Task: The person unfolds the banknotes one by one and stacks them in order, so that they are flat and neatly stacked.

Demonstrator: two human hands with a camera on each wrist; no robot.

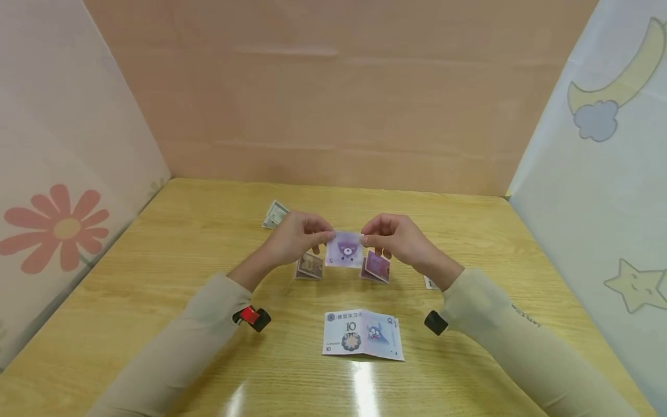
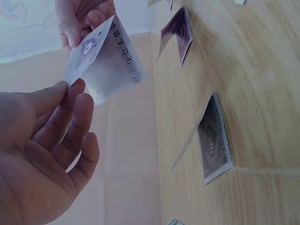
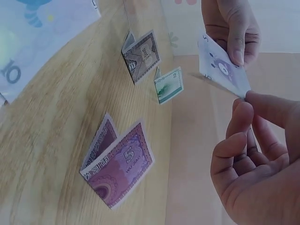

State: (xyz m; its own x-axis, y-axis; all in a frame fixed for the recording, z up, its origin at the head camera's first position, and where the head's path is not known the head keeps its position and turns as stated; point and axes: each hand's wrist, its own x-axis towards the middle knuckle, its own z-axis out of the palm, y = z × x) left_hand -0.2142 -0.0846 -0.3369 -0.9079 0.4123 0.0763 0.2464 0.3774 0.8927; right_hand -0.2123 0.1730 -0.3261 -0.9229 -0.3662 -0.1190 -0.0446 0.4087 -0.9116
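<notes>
A light purple play banknote (image 1: 345, 251) marked 5 is held up above the table, folded, with a round purple cartoon figure facing me. My left hand (image 1: 298, 238) pinches one end between thumb and index finger, its other fingers loosely bent in the left wrist view. At the opposite end, my right hand (image 1: 400, 238) pinches the note the same way. Beneath the hands stand a folded brown note (image 1: 311, 266) on the left and a folded magenta 5 jiao note (image 3: 122, 164) on the right. Printed characters show on the held note's other half (image 2: 115, 65).
A larger blue-white 10 note (image 1: 341, 341), creased in the middle, lies nearest me on the wooden table (image 1: 208, 231). Behind my left hand stands a folded green note (image 3: 169, 86). A white paper corner (image 1: 430, 283) shows beside my right wrist. Fabric-like walls surround the table's back and sides.
</notes>
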